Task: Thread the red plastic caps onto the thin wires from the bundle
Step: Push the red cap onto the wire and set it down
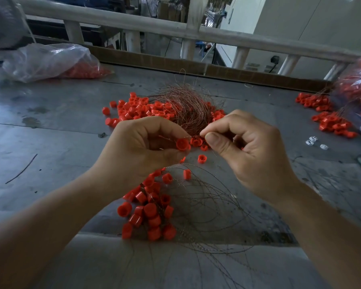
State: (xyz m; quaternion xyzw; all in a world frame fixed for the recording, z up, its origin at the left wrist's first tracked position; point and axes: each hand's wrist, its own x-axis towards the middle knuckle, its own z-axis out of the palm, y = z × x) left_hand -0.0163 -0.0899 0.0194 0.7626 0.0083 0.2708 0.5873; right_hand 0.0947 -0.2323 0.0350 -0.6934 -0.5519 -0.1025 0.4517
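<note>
My left hand point(142, 142) pinches a red plastic cap point(182, 144) between thumb and fingers at the middle of the view. Just to its right, my right hand point(248, 147) pinches a thin wire point(196, 136) whose end runs toward the cap. Behind both hands lies the bundle of thin wires point(183, 103) on a pile of loose red caps point(133, 109). Near the table's front edge sits a cluster of red caps on wires point(150, 209), with their wires fanning out to the right.
The grey metal table point(61, 142) carries a clear plastic bag of red caps point(50, 61) at the back left. More red caps point(329, 122) and a bag lie at the right edge, with small white pieces point(313, 140) nearby. A wooden railing point(175, 30) runs behind.
</note>
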